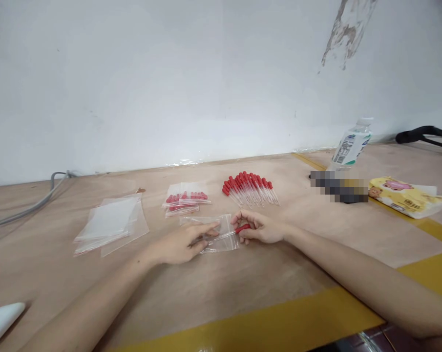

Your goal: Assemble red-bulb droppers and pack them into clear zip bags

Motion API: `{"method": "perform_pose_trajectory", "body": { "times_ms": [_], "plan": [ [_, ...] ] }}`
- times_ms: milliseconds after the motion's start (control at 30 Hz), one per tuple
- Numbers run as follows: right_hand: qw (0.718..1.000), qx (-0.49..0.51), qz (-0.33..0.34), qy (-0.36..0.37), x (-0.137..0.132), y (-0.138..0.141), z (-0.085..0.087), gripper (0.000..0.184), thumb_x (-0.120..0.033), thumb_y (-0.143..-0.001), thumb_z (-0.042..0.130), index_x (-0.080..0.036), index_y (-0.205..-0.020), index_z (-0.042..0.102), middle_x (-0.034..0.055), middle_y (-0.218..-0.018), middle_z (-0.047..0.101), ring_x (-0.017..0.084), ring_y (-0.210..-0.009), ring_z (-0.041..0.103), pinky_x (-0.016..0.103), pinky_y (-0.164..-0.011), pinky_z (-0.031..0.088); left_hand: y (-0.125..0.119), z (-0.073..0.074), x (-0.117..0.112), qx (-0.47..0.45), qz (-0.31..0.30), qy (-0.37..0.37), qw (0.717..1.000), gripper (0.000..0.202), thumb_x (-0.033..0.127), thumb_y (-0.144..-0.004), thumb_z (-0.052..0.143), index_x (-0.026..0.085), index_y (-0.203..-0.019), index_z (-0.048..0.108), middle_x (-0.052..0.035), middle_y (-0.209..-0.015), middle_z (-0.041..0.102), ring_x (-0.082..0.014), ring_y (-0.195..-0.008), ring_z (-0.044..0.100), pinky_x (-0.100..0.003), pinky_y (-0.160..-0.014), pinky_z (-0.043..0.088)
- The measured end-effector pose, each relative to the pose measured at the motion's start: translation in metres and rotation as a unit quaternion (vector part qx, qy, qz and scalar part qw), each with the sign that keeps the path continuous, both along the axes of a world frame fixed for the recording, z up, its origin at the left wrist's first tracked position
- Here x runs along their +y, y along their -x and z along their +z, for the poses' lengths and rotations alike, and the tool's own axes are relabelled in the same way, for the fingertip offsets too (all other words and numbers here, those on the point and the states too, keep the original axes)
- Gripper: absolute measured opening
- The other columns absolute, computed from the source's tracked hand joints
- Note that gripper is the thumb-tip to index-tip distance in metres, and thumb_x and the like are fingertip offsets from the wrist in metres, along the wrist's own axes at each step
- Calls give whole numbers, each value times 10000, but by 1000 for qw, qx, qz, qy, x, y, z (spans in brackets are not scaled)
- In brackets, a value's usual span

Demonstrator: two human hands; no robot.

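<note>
A clear zip-lock bag [226, 244] lies flat on the paper-covered table, its zip edge facing right. My left hand [187, 240] grips the bag from the left, index finger stretched over it and thumb at the near side. In my right hand [259, 227] is a glass dropper [243, 228], held by its red rubber bulb. The dropper's clear tube lies within the bag's outline, pointing left. Just beyond the hands, several more red-bulbed droppers [252, 186] are fanned out. Filled bags [182, 196] with red bulbs showing are stacked to their left.
Flat clear bags [113, 220] lie in a pile at the left. A water bottle [352, 144], a blurred-out dark object [338, 186] and a yellow tissue pack [407, 195] stand at the right. Grey cable [41, 208] runs along the left; a white object [4, 318] is near.
</note>
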State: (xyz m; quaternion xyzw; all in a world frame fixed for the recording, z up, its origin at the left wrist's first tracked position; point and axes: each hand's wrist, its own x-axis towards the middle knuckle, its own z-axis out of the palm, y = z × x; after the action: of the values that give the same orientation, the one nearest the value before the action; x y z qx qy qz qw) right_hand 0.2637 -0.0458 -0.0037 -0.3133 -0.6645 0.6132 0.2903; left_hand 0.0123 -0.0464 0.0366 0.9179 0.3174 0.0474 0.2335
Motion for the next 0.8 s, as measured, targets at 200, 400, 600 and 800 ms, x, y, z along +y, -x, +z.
{"method": "perform_pose_trajectory", "body": {
  "times_ms": [200, 400, 600, 800],
  "plan": [
    [995, -13, -93, -16, -1, 2, -4, 319, -356, -725, 655, -176, -907, 464, -28, -791, 561, 19, -429, 463, 171, -378, 369, 9, -20, 2, -77, 24, -43, 996, 433, 326, -856, 505, 278, -1281, 434, -38, -1309, 488, -228, -1192, 447, -389, -981, 368],
    [999, 30, -30, -1, 1, -10, 0, 292, -305, -690, 704, -143, -848, 520, -14, -769, 578, 61, -666, 566, 202, -628, 489, -15, -31, -5, -137, 74, -119, 981, 326, 377, -824, 544, 223, -1111, 542, -64, -1105, 553, -194, -916, 564, -327, -790, 473],
    [997, 60, -37, 29, 3, -20, -1, 395, -359, -712, 684, -188, -972, 441, -8, -841, 604, 112, -687, 631, 295, -659, 532, -12, -27, -3, -113, 59, -104, 986, 344, 414, -846, 509, 228, -1132, 560, -52, -1077, 628, -216, -980, 570, -361, -849, 453],
    [985, 75, -148, 47, 0, -5, -4, 397, -436, -650, 712, -184, -778, 433, -5, -716, 654, 123, -630, 640, 301, -642, 538, 1, -22, -3, -81, 15, -68, 994, 422, 381, -866, 482, 245, -1264, 458, -57, -1260, 543, -232, -1128, 513, -411, -950, 403]
  ]
}}
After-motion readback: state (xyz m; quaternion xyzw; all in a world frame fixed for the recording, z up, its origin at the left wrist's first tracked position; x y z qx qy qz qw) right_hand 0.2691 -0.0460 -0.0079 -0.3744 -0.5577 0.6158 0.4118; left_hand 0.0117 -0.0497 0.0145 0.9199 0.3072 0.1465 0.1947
